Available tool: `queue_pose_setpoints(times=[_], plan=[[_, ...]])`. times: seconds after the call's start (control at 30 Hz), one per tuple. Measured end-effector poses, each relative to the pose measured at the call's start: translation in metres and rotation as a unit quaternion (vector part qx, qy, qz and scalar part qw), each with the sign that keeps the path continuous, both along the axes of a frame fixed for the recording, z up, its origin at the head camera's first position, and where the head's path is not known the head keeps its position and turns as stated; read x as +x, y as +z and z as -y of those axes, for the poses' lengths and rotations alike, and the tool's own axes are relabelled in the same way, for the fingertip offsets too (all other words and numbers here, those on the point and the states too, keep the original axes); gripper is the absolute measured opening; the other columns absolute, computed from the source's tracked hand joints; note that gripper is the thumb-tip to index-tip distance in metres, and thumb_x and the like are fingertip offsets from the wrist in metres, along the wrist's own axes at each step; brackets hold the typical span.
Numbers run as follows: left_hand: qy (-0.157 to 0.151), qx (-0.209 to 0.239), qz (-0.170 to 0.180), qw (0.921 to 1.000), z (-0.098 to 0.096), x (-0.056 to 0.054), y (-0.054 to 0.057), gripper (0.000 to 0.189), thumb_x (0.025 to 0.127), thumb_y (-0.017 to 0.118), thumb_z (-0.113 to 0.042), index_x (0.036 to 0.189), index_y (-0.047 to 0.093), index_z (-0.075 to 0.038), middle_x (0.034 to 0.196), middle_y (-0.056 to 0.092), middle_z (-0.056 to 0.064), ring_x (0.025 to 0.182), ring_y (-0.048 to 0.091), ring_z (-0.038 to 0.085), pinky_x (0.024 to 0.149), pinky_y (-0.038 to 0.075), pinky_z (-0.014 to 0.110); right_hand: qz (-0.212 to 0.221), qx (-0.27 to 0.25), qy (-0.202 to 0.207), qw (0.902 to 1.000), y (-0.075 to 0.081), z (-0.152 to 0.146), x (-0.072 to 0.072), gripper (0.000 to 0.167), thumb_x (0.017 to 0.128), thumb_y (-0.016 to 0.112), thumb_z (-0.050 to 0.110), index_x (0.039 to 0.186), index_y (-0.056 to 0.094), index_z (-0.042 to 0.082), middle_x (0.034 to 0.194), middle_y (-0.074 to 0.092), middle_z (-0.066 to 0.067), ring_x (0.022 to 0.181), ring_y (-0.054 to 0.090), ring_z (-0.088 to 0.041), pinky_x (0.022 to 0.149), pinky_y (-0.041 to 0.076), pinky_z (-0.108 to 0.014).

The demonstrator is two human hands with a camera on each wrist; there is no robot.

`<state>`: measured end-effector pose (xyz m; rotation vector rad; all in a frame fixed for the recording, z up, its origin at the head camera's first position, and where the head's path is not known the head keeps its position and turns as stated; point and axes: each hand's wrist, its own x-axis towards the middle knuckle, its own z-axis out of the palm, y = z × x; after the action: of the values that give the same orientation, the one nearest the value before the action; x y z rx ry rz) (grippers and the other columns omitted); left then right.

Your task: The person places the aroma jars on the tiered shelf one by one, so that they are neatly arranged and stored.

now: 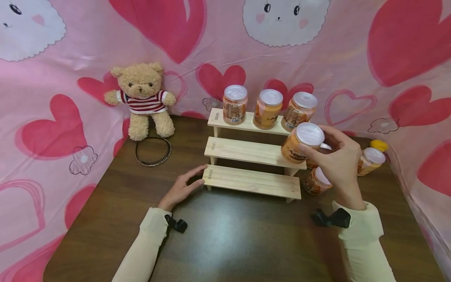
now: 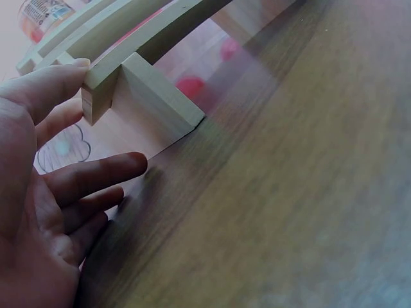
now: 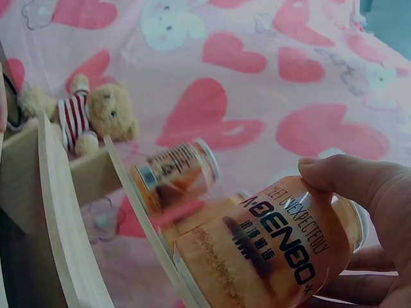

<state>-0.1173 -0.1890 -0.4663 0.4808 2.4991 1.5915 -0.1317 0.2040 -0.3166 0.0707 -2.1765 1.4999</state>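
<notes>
My right hand (image 1: 340, 162) grips an orange-labelled jar (image 1: 297, 147) with a clear ridged lid, thumb on its near side. The jar overlaps the right end of the middle tier in the head view; its lettering (image 3: 276, 237) shows in the right wrist view. My left hand (image 1: 181, 190) touches the left end of the three-tier wooden rack (image 1: 251, 181) at its lowest board, fingers extended. The left wrist view shows fingertips at the board's end (image 2: 99, 96), with other fingers spread below. Three similar jars (image 1: 235, 105) line the top tier.
More jars stand right of the rack, including a front one (image 1: 315, 183) and one farther right (image 1: 370, 161) by a yellow object (image 1: 379, 145). A teddy bear (image 1: 142, 100) sits at the back left behind a dark hairband (image 1: 154, 152). Pink heart-patterned cloth (image 1: 225, 51) hangs behind the table (image 1: 225, 243).
</notes>
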Motion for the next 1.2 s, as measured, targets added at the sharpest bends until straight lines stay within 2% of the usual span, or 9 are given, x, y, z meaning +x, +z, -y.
queue_pose_setpoints(times=[0.3, 0.53, 0.6, 0.97, 1.1, 1.2], plan=[[0.001, 0.001, 0.000, 1.0000, 0.000, 0.001, -0.001, 0.049, 0.101, 0.059, -0.015, 0.149, 0.048, -0.011, 0.150, 0.052, 0.019, 0.137, 0.050, 0.039, 0.113, 0.034, 0.061, 0.015, 0.018, 0.044, 0.9987, 0.000, 0.031, -0.007, 0.057, 0.067, 0.092, 0.008, 0.121, 0.072, 0.009, 0.100, 0.071, 0.015, 0.089, 0.069, 0.002, 0.073, 0.055, -0.012], [0.001, 0.001, 0.000, 1.0000, 0.000, 0.002, 0.002, 0.049, 0.101, 0.059, -0.014, 0.149, 0.049, -0.009, 0.148, 0.053, 0.020, 0.136, 0.051, 0.040, 0.112, 0.034, 0.061, 0.029, 0.023, 0.083, 0.9958, -0.007, 0.053, -0.016, 0.057, 0.069, 0.092, 0.012, 0.122, 0.070, 0.007, 0.109, 0.074, -0.012, 0.090, 0.068, 0.004, 0.077, 0.054, -0.012], [0.001, 0.001, 0.000, 1.0000, 0.000, 0.002, 0.002, 0.049, 0.101, 0.059, -0.013, 0.149, 0.049, -0.009, 0.149, 0.053, 0.020, 0.136, 0.050, 0.041, 0.112, 0.034, 0.061, 0.038, 0.019, 0.094, 0.9947, -0.009, 0.058, -0.018, 0.057, 0.070, 0.092, 0.014, 0.122, 0.070, 0.007, 0.113, 0.073, -0.016, 0.090, 0.068, 0.004, 0.078, 0.054, -0.012], [0.000, -0.002, 0.002, 1.0000, -0.001, 0.002, 0.006, 0.049, 0.101, 0.058, -0.013, 0.149, 0.048, -0.009, 0.150, 0.052, 0.019, 0.136, 0.051, 0.039, 0.113, 0.034, 0.060, 0.039, 0.032, 0.120, 0.9915, -0.018, 0.084, -0.032, 0.056, 0.069, 0.093, 0.016, 0.120, 0.071, 0.006, 0.112, 0.074, -0.014, 0.093, 0.065, 0.000, 0.078, 0.051, -0.011], [0.000, -0.007, -0.001, 1.0000, -0.001, 0.002, 0.006, 0.049, 0.101, 0.059, -0.014, 0.149, 0.049, -0.009, 0.150, 0.052, 0.018, 0.136, 0.052, 0.037, 0.113, 0.035, 0.059, 0.041, 0.038, 0.119, 0.9913, -0.022, 0.093, -0.036, 0.058, 0.068, 0.094, 0.018, 0.119, 0.071, 0.005, 0.112, 0.075, -0.014, 0.094, 0.067, -0.007, 0.078, 0.051, -0.014], [0.002, -0.013, -0.006, 0.9999, 0.001, -0.003, -0.006, 0.049, 0.101, 0.059, -0.013, 0.149, 0.048, -0.008, 0.151, 0.052, 0.017, 0.136, 0.051, 0.037, 0.113, 0.035, 0.058, 0.042, 0.038, 0.121, 0.9910, -0.025, 0.099, -0.039, 0.059, 0.067, 0.094, 0.018, 0.120, 0.071, 0.005, 0.113, 0.074, -0.014, 0.097, 0.069, -0.014, 0.078, 0.051, -0.015]])
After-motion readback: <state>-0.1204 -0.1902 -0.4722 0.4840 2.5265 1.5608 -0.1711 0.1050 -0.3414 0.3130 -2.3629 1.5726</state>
